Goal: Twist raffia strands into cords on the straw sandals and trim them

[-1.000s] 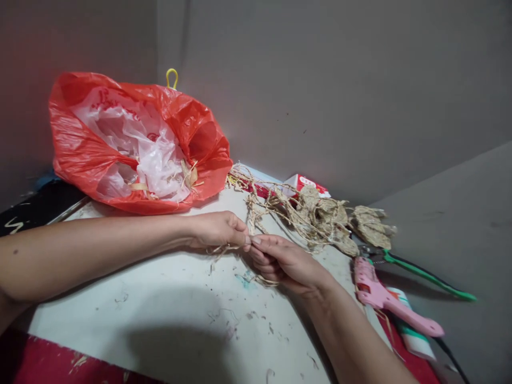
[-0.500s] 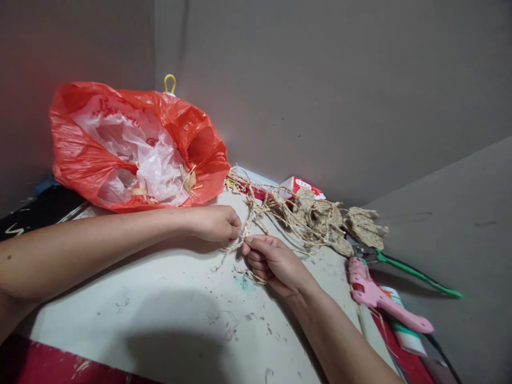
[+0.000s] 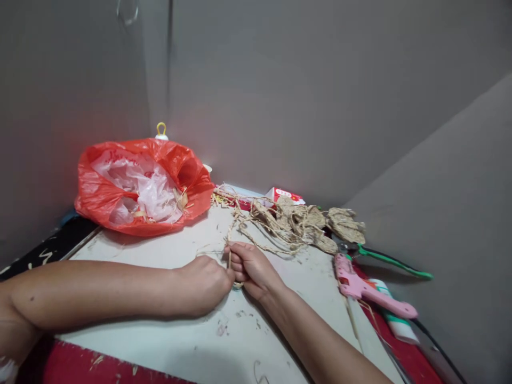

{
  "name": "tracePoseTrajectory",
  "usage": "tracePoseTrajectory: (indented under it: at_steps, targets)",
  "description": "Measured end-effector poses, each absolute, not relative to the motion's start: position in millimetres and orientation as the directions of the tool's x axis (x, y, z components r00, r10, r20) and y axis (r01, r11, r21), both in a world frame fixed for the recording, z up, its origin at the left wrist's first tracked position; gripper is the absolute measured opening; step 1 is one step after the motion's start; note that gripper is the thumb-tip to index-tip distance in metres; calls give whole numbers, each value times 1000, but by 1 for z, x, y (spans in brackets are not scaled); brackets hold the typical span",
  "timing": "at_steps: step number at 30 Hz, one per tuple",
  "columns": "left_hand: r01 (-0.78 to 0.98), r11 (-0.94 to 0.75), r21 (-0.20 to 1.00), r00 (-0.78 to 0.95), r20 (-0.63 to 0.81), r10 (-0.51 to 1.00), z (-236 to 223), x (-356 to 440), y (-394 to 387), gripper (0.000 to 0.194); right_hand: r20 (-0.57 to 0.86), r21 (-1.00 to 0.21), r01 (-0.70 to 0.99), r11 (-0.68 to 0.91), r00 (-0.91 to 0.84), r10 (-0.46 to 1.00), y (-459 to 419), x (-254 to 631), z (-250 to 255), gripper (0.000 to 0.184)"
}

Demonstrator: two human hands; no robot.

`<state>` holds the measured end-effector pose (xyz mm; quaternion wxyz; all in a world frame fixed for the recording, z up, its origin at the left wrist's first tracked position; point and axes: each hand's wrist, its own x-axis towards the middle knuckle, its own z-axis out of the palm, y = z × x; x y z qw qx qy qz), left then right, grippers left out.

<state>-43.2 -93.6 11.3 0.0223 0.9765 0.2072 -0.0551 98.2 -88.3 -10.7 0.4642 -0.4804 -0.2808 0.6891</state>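
Both hands meet over the middle of the white board [image 3: 176,341]. My right hand [image 3: 252,266] pinches a thin straw cord [image 3: 229,234] between thumb and forefinger. Closed in a fist just left of it, my left hand [image 3: 206,285] grips the strand's lower part, and its fingertips are hidden from me. A short length of strand runs between the two hands. Beyond them the cord trails back toward a heap of coiled, woven straw pieces [image 3: 296,218].
A red plastic bag [image 3: 96,205] with a white liner and straw scraps stands back left. On the right lie a pink glue gun [image 3: 360,288], green-handled pliers [image 3: 394,260] and a white-green tube [image 3: 402,328]. A red-white box [image 3: 286,196] sits behind the straw pieces.
My left hand has come down and nearer to me, turning into a fist below the right fingertips. The view has tilted up, so the bag and tools appear smaller.
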Motion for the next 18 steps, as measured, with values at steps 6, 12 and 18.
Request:
tracePoseTrajectory:
  at_steps: [6,12,18]
  targets:
    - [448,-864,228,893,-167,419,51,-60,-113,20,-303,-871,-359,-335,-144,942,-83,103,-8,24]
    - [549,-653,521,533,383,754,64,-66,-80,28,-230,-911,-306,-277,-181,956,-86,95,-9,24]
    - [582,-476,660,523,144,840,14,-45,-68,35,-173,-939,-272,-209,-152,973,-86,88,-14,30]
